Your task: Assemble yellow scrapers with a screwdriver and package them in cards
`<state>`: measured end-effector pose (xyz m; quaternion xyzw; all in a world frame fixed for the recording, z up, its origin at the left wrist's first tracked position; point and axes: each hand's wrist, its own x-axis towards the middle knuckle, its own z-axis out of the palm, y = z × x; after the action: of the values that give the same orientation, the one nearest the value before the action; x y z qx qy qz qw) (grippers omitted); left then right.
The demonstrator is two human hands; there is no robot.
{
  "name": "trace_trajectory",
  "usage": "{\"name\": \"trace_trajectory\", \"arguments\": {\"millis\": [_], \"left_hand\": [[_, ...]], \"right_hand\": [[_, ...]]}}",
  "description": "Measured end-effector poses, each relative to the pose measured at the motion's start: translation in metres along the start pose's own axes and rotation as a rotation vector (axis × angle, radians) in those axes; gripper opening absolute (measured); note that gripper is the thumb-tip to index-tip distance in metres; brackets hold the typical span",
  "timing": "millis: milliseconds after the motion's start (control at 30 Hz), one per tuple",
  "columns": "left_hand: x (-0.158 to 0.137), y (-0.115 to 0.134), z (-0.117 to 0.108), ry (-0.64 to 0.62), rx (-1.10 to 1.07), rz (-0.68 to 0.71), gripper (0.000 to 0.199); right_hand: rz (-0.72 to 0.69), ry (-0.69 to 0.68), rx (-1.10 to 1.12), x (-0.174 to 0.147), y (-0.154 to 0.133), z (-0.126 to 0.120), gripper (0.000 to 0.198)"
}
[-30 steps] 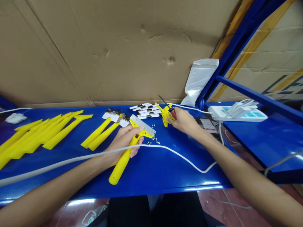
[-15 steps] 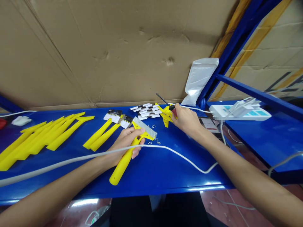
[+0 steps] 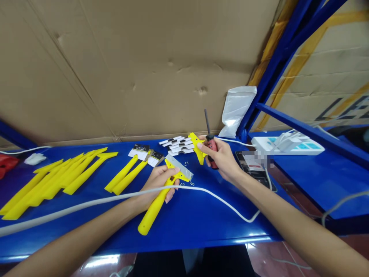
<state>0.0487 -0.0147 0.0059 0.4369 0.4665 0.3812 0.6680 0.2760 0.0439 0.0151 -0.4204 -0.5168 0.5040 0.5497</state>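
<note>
My left hand (image 3: pixel 161 181) is closed around the neck of a yellow scraper (image 3: pixel 154 211), its thumb on the metal blade (image 3: pixel 180 167) at the head. The handle points down toward the table's front edge. In my right hand (image 3: pixel 226 157) is a screwdriver (image 3: pixel 212 148) with a red and black handle, its shaft pointing up. The right thumb and fingers touch a yellow head plate (image 3: pixel 197 148); whether it is lifted I cannot tell. Small screws and nuts (image 3: pixel 187 184) lie beside the scraper's head. Behind them sits a pile of white blade packs (image 3: pixel 181 145).
Several yellow scraper handles (image 3: pixel 49 184) lie at the left, and two more (image 3: pixel 127 177) near printed cards (image 3: pixel 139 152). A white cable (image 3: pixel 213 198) crosses in front of my left wrist. At the right are a phone (image 3: pixel 255 169) and a power strip (image 3: pixel 288 145). Cardboard (image 3: pixel 100 69) stands behind.
The screwdriver has swung from slanting left to nearly upright in my right hand, and the thumb has come to the yellow head plate. My left hand keeps its hold on the scraper.
</note>
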Motion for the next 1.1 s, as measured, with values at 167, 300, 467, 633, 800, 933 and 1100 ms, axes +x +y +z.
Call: {"name": "trace_trajectory", "arguments": {"millis": [167,300,467,633,800,933,1100], "left_hand": [[0.011,-0.004,0.013,0.058,-0.071,0.049,0.039],[0.011,-0.007,0.011,0.052,-0.069,0.069,0.043],[0.005,-0.007,0.001,0.079,-0.093,0.030,0.049],[0.004,-0.005,0.000,0.038,-0.113,0.023,0.049],[0.005,-0.008,-0.001,0.014,-0.154,0.017,0.047],[0.007,-0.011,-0.004,-0.016,-0.176,0.024,0.045],[0.007,-0.012,-0.006,-0.041,-0.165,0.062,0.042]], "right_hand": [[0.074,-0.013,0.231,-0.001,-0.001,0.001,0.046],[0.113,-0.005,0.308,-0.002,-0.003,0.002,0.046],[0.138,-0.024,0.302,-0.012,-0.008,0.009,0.059],[0.190,-0.046,0.257,-0.021,-0.010,0.013,0.038],[0.224,-0.039,0.171,-0.020,-0.002,0.014,0.035],[0.207,-0.035,0.114,-0.020,0.003,0.017,0.036],[0.182,-0.037,0.068,-0.022,0.002,0.018,0.042]]}}
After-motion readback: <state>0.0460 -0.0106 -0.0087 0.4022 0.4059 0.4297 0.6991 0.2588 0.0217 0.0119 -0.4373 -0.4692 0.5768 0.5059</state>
